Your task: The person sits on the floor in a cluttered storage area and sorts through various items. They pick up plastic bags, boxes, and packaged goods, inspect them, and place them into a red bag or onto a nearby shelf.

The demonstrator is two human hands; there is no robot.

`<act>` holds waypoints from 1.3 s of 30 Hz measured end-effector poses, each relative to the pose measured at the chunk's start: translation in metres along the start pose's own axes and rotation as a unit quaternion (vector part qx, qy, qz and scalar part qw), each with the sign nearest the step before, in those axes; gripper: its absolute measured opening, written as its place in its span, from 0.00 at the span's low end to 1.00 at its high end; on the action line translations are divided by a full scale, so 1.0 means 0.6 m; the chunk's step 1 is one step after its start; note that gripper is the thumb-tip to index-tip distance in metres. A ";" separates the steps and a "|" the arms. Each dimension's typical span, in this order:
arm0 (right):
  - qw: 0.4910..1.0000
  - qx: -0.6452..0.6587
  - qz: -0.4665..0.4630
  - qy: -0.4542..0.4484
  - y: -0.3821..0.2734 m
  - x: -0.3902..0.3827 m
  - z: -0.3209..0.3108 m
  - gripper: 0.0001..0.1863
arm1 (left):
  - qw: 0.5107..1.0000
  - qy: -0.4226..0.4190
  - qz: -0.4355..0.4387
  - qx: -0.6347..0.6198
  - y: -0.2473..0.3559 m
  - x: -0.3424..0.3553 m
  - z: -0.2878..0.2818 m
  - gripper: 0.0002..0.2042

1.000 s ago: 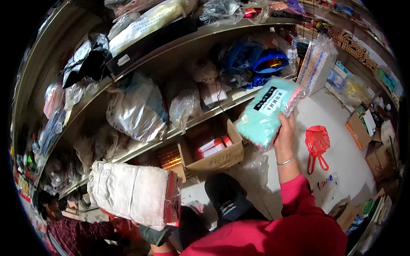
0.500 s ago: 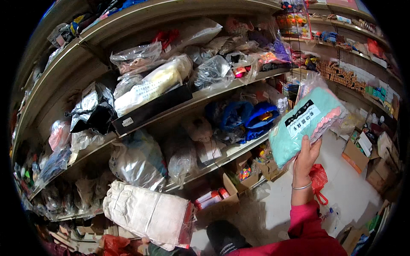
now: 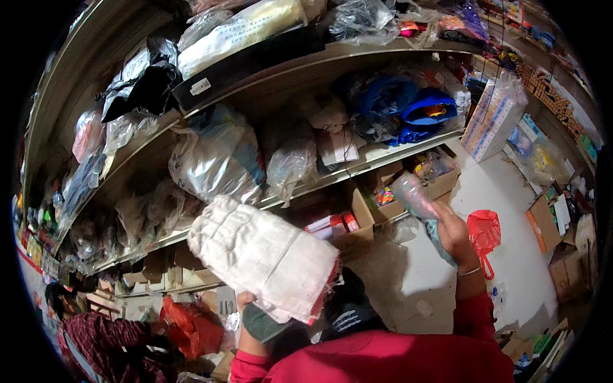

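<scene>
A thick bundle of white cloth work gloves (image 3: pixel 271 249), tied with string and showing red at the cuff ends, lies across my left hand (image 3: pixel 246 309). Only the thumb side of that hand shows at the lower edge of the bundle; its other fingers are hidden underneath. A dark green patch sits beside the wrist, and I cannot make out what it is. Off to the right, my right hand (image 3: pixel 452 233) grips a plastic-wrapped teal cloth package (image 3: pixel 415 195), seen nearly edge-on and slightly blurred. The hand's back faces me.
Shelves with plastic-bagged goods (image 3: pixel 217 156) run along the left and ahead. Open cardboard boxes (image 3: pixel 361 223) stand beneath them. A red plastic bag (image 3: pixel 483 233) lies on the pale floor at right. Another person in a dark red checked top (image 3: pixel 108 345) is at lower left, near an orange-red bag (image 3: pixel 191 329).
My right hand has lowered the package and turned it from face-on to nearly edge-on. The view has tilted downward. The glove bundle sits further right, and my left hand has come into sight.
</scene>
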State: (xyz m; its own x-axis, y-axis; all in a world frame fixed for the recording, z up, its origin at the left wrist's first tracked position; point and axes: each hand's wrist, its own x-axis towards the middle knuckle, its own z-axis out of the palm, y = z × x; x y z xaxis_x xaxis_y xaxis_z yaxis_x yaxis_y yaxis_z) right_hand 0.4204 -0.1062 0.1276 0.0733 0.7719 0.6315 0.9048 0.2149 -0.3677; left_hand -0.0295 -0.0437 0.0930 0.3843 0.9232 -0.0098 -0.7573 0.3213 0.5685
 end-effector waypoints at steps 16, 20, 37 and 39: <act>0.968 0.085 -0.029 -0.234 -0.120 0.080 0.026 0.39 | 0.973 -0.134 -0.187 -0.029 -0.062 0.222 0.078 0.37; 0.987 0.072 -0.069 -0.126 -0.089 0.127 0.040 0.38 | 0.977 -0.107 -0.180 -0.029 -0.066 0.341 0.101 0.31; 0.987 -0.125 0.044 0.088 0.043 0.439 0.107 0.32 | 0.940 -0.083 -0.181 0.278 -0.024 0.790 0.285 0.11; 0.977 -0.199 0.059 0.049 0.060 0.454 0.154 0.30 | 0.930 -0.038 -0.102 0.350 -0.021 0.814 0.299 0.11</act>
State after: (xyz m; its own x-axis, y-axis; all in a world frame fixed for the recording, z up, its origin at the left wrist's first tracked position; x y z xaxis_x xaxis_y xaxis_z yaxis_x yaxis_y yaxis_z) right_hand 0.4338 0.1669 0.2231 0.2095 0.7115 0.6707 0.9776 -0.1369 -0.1601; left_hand 0.2625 0.3652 0.2283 0.5387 0.8318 -0.1341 -0.1454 0.2486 0.9576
